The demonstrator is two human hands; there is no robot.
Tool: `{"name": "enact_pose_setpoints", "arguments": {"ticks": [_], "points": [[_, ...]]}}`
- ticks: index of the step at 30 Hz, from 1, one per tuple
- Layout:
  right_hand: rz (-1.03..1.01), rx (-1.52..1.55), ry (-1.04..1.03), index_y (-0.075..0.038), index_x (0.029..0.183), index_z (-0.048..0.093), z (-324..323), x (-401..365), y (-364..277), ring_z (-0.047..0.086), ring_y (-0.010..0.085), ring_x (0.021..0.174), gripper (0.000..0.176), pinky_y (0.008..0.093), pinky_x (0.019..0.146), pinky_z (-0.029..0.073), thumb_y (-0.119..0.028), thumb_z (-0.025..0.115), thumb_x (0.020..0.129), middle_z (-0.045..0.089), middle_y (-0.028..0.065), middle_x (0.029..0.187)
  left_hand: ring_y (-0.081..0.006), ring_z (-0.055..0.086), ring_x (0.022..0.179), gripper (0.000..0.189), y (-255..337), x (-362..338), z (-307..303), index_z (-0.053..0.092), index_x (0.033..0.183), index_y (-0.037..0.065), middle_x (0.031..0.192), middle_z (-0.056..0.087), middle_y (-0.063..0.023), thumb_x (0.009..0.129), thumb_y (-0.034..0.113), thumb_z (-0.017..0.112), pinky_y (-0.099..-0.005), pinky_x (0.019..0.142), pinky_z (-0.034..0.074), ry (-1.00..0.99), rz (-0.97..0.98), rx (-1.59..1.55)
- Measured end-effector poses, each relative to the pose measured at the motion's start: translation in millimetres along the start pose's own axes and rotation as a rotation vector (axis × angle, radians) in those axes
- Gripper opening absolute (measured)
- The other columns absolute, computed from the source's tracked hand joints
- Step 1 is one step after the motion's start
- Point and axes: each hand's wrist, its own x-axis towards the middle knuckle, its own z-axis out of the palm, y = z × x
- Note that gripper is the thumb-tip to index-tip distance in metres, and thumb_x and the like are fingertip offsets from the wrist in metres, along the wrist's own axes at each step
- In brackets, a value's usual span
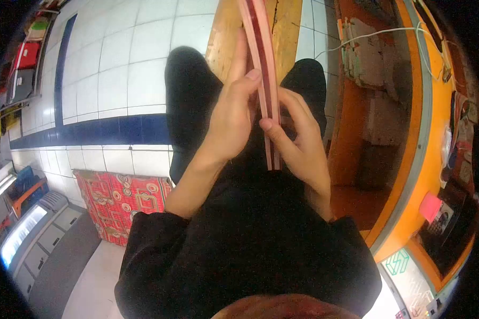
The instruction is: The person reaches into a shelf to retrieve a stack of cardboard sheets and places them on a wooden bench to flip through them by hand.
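A long, narrow strip [262, 58] with pale pink edges and a dark red band down its middle runs from the top of the view down toward my lap. My left hand [233, 109] holds it from the left side, thumb on its face and a finger stretched along its edge. Lower down, my right hand [302, 130] grips it from the right, its thumb pressed on the strip and the other fingers partly hidden behind. Under its far part lies a light wooden plank or bench top [226, 40], between my knees.
To the right stands an orange-edged wooden cabinet [404, 212] with a white cable [378, 34] across it. A red patterned panel [125, 202] is on the left. White tiles [138, 48] with a blue band [106, 132] cover the floor. Shelves with goods line the far left.
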Motion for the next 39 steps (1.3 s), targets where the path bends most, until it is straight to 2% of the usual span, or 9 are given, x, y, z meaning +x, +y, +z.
{"name": "enact_pose_setpoints", "arguments": {"ticks": [2, 3, 5, 6, 9, 21, 34, 37, 39], "points": [[0.014, 0.0, 0.02, 0.003, 0.152, 0.05, -0.3, -1.2, -1.6, 0.058, 0.0308, 0.135, 0.06, 0.0439, 0.109, 0.053, -0.019, 0.073, 0.101, 0.055, 0.0213, 0.147, -0.0249, 0.047, 0.14, 0.067, -0.5, 1.6, -17.6, 0.014, 0.17, 0.005, 0.166, 0.033, -0.0155, 0.112, 0.023, 0.042, -0.035, 0.12, 0.034, -0.098, 0.023, 0.268], [0.011, 0.008, 0.023, 0.003, 0.152, 0.049, -1.6, -2.6, -1.0, 0.058, 0.0306, 0.135, 0.06, 0.0436, 0.109, 0.053, -0.019, 0.073, 0.101, 0.054, 0.0211, 0.147, -0.0249, 0.047, 0.14, 0.067, 1.0, 0.4, -19.2, 0.014, 0.17, 0.005, 0.166, 0.033, -0.0155, 0.112, 0.023, 0.042, -0.035, 0.12, 0.034, -0.098, 0.02, 0.268], [0.015, 0.017, 0.028, 0.004, 0.152, 0.048, -2.5, -5.0, -0.8, 0.058, 0.0303, 0.134, 0.06, 0.0433, 0.109, 0.054, -0.019, 0.072, 0.101, 0.054, 0.0209, 0.148, -0.0268, 0.047, 0.142, 0.066, 7.1, -0.8, -16.9, 0.029, 0.165, -0.001, 0.154, 0.042, -0.0194, 0.111, 0.027, 0.053, -0.037, 0.122, 0.033, -0.094, 0.17, 0.567], [0.033, 0.029, 0.036, 0.004, 0.152, 0.048, -1.8, -6.2, -1.5, 0.058, 0.0303, 0.134, 0.061, 0.043, 0.108, 0.054, -0.019, 0.073, 0.101, 0.053, 0.0206, 0.148, -0.0286, 0.047, 0.142, 0.066, 8.6, -0.4, -16.9, 0.035, 0.163, -0.001, 0.146, 0.047, -0.0187, 0.109, 0.029, 0.059, -0.0374, 0.122, 0.033, -0.101, 0.199, 0.604], [0.039, 0.043, 0.046, 0.004, 0.152, 0.048, -2.7, -7.0, 1.7, 0.059, 0.0304, 0.134, 0.062, 0.0428, 0.107, 0.055, -0.018, 0.074, 0.1, 0.052, 0.0202, 0.149, -0.0284, 0.05, 0.139, 0.065, 7.3, 0.7, -22.3, 0.034, 0.164, 0.001, 0.145, 0.047, -0.0182, 0.11, 0.028, 0.058, -0.0375, 0.121, 0.034, -0.133, 0.219, 0.677], [0.043, 0.033, 0.042, 0.002, 0.153, 0.047, -9.5, -8.3, -0.9, 0.059, 0.0298, 0.134, 0.065, 0.0422, 0.106, 0.056, -0.017, 0.076, 0.098, 0.052, 0.0198, 0.149, -0.0292, 0.055, 0.135, 0.064, 5.6, 1.9, -25.3, 0.042, 0.16, 0.0, 0.139, 0.054, -0.0186, 0.107, 0.027, 0.064, -0.0377, 0.115, 0.041, -0.153, 0.271, 0.742], [0.048, 0.049, 0.04, 0.002, 0.153, 0.047, -10.8, -9.0, -0.1, 0.057, 0.0293, 0.136, 0.064, 0.0415, 0.107, 0.056, -0.016, 0.075, 0.098, 0.052, 0.0195, 0.148, -0.0285, 0.057, 0.133, 0.059, 6.6, 3.0, -28.0, 0.045, 0.158, -0.002, 0.137, 0.057, -0.0185, 0.109, 0.028, 0.06, -0.0357, 0.112, 0.043, -0.167, 0.364, 0.873], [0.054, 0.049, 0.035, 0.002, 0.153, 0.047, -11.0, -8.9, 1.0, 0.058, 0.0293, 0.135, 0.065, 0.0411, 0.107, 0.056, -0.016, 0.076, 0.098, 0.052, 0.0194, 0.148, -0.0273, 0.058, 0.131, 0.058, 7.0, 0.8, -24.1, 0.046, 0.158, -0.001, 0.136, 0.057, -0.018, 0.108, 0.027, 0.06, -0.035, 0.105, 0.05, -0.147, 0.355, 0.87], [0.051, 0.067, 0.04, 0.002, 0.153, 0.047, -9.2, -9.4, 3.0, 0.058, 0.0293, 0.135, 0.065, 0.0411, 0.106, 0.056, -0.017, 0.076, 0.098, 0.053, 0.0193, 0.148, -0.0262, 0.06, 0.128, 0.058, 7.6, -0.3, -22.4, 0.046, 0.158, 0.001, 0.135, 0.057, -0.0174, 0.108, 0.026, 0.06, -0.0338, 0.097, 0.057, -0.128, 0.332, 0.834]]}}
